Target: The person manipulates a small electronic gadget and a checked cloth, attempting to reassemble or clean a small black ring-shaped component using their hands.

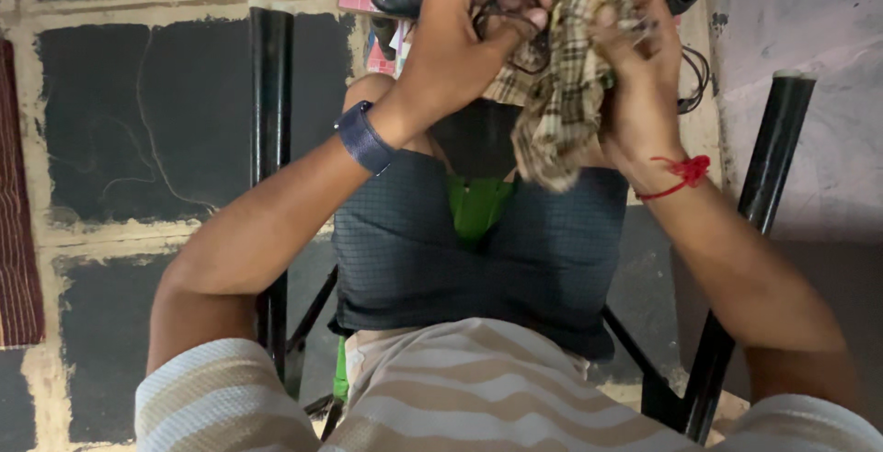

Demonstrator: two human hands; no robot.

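Note:
Both my hands are raised in front of me, at the top of the head view. My left hand (460,34), with a dark blue band on its wrist, grips a dark cable or strap (515,20) together with one side of a checked brown and cream cloth (561,84). My right hand (639,66), with a red thread on its wrist, clutches the other side of the same cloth, which hangs bunched between the hands. Some dark object sits behind the cloth, mostly hidden.
I sit on a green chair (478,208) with black metal arms (271,93) on either side, my knees in dark checked shorts. Below lies a floor of dark slabs with pale joints (120,231). A red striped mat (18,231) lies at the left edge.

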